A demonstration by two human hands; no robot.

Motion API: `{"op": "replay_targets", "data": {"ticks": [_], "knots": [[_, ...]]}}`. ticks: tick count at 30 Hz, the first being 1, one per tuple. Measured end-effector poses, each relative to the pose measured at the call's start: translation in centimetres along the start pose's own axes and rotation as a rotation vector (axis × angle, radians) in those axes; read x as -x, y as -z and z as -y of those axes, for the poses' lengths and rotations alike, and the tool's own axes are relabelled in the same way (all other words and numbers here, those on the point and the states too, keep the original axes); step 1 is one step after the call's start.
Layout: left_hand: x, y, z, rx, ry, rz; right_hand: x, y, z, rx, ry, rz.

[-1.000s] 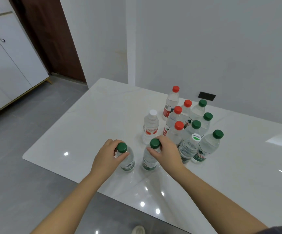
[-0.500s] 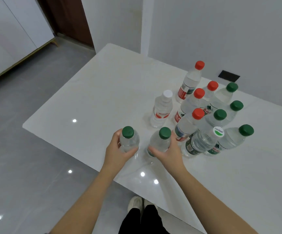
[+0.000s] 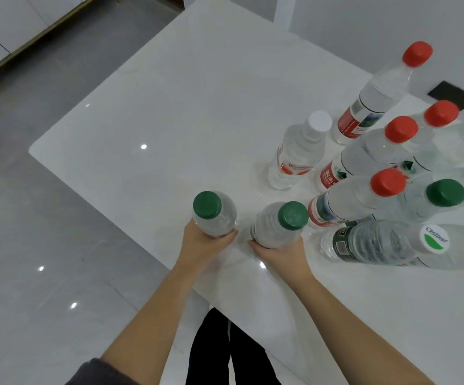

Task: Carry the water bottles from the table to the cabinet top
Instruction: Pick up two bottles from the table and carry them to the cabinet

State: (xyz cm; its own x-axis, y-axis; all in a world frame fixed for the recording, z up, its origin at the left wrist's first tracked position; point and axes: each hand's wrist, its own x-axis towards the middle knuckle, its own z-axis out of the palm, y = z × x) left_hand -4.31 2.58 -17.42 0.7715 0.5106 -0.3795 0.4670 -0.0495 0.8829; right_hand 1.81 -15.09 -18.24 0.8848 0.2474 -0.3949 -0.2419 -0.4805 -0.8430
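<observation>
- Left hand gripped a green-capped bottle around its body, near the 6 o'clock edge of the white table.
- Right hand gripped a second green-capped bottle, just beside the first at 3 o'clock.
- Other bottles stood clustered at 2 o'clock.

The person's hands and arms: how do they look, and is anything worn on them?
The left hand and the right hand are bare: no glove, ring or watch shows. The left arm is uncovered up to the edge of a dark grey fabric sleeve at the bottom of the picture. The right arm is uncovered as far as the picture reaches; no sleeve shows on it.
</observation>
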Motion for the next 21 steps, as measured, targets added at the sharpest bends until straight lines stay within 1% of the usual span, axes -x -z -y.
{"op": "replay_targets", "data": {"ticks": [5, 10, 12, 16, 21], "knots": [[-0.1, -0.4, 0.4, -0.019, -0.037, -0.044, -0.3, -0.1, -0.2, -0.005, 0.024, 0.006], [1.0, -0.2, -0.3, 0.031, 0.013, -0.028, 0.4, 0.5, 1.1, 0.005, 0.073, 0.017], [2.2, 0.2, -1.3, 0.055, 0.002, -0.046, 1.1, 1.1, 2.8, -0.013, 0.113, 0.010], [5.1, 1.9, -5.0, 0.136, -0.073, -0.108, 2.5, 2.2, 7.0, -0.054, 0.233, 0.006], [8.1, 5.9, -11.5, 0.204, -0.233, -0.236, 5.5, 2.4, 15.0, -0.160, 0.380, -0.009]]}}
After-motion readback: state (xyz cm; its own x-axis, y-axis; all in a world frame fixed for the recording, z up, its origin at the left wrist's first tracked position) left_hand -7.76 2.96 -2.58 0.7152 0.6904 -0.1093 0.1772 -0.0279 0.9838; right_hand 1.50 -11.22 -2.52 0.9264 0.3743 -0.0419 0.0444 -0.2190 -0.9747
